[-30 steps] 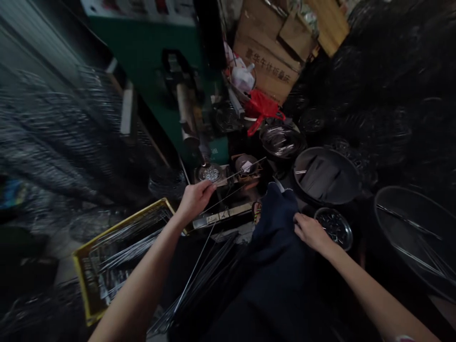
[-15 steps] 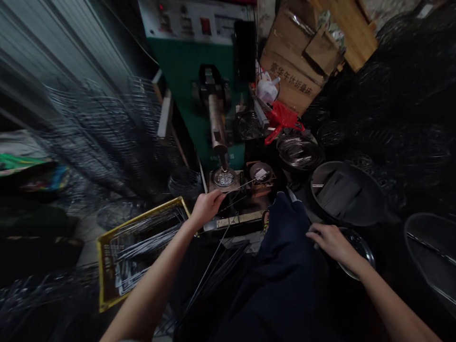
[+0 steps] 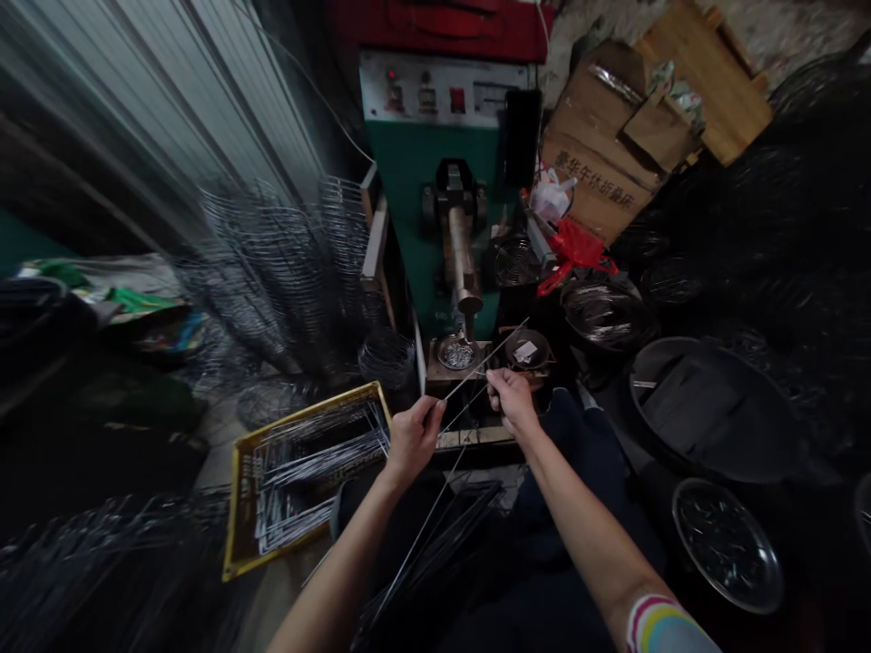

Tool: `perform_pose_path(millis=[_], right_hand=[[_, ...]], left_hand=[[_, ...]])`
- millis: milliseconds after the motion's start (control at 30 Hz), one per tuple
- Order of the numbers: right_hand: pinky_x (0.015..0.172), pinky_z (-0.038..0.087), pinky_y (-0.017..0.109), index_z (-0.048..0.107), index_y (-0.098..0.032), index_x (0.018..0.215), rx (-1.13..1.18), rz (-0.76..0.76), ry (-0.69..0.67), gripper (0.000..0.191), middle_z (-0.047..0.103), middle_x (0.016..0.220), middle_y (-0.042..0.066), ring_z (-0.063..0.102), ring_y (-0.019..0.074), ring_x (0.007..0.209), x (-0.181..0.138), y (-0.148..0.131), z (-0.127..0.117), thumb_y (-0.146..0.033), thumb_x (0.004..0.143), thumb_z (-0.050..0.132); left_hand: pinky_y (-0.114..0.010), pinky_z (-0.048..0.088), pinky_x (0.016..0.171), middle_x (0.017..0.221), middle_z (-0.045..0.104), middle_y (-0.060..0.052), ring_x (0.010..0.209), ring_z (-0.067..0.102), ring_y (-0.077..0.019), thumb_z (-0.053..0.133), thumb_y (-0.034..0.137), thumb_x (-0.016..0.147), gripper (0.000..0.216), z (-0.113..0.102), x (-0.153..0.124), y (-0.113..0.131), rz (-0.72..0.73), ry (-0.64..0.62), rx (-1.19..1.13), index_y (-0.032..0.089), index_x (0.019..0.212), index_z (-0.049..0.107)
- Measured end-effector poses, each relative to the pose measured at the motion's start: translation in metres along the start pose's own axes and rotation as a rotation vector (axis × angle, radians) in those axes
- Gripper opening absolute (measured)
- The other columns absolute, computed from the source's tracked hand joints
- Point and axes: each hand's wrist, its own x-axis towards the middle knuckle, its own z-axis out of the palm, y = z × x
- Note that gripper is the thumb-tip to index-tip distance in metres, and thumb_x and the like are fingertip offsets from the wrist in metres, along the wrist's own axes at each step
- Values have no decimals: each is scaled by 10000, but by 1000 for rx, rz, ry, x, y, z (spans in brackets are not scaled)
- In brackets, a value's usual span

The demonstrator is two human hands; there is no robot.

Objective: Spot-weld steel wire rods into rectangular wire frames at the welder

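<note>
1. Hands working at centre of view, in front of green machine (image 3: 435, 172). Left hand (image 3: 414, 437) is pinching a thin wire rod (image 3: 484, 359) w/ fingers closed round it; the rod is running up-right from the fist toward the machine's small metal dish (image 3: 457, 352).
2. Right hand (image 3: 510, 399) is sitting just right of the left, fingers curled in and gripping thin wire too. Cannot tell whether it is the same rod or a second one.
3. More wire is trailing down from the hands toward the lap, over a loose bundle of rods (image 3: 435, 544) lying below.
4. Machine's vertical ram (image 3: 463, 258) is hanging directly above the dish; control panel w/ red buttons is showing at top.
5. Yellow crate (image 3: 238, 508) is sitting on the floor left of the hands, holding more straight rods.
6. Stacked wire grilles (image 3: 286, 263) are leaning left of the machine, blurred.
7. Right side: black tub (image 3: 708, 413), round pan (image 3: 728, 544) near the right forearm, red bag (image 3: 575, 249), cardboard box (image 3: 605, 154) behind.
8. Striped cuff is showing at the right arm, bottom edge.
</note>
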Motion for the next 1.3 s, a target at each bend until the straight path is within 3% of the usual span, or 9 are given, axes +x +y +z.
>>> perform_pose_path(millis=[333,1300], right_hand=[[338,184,147,565,-174,656,55,25,-12,338,463,501,-71,306,21,373,8,1,22,-438,634,775],[352,166,156,520,-177,672,85,34,-64,351,451,489,-82,293,19,368,40,-4,32,-408,627,781]], left_hand=[[-223,346,539,566,503,28,499,460,-102,467,327,929,248,-1,-1,-18,-32,39,-35,186,752,570],[-212,293,503,531,418,55,458,384,-81,475,320,939,276,4,24,-29,0,107,-58,181,707,531]])
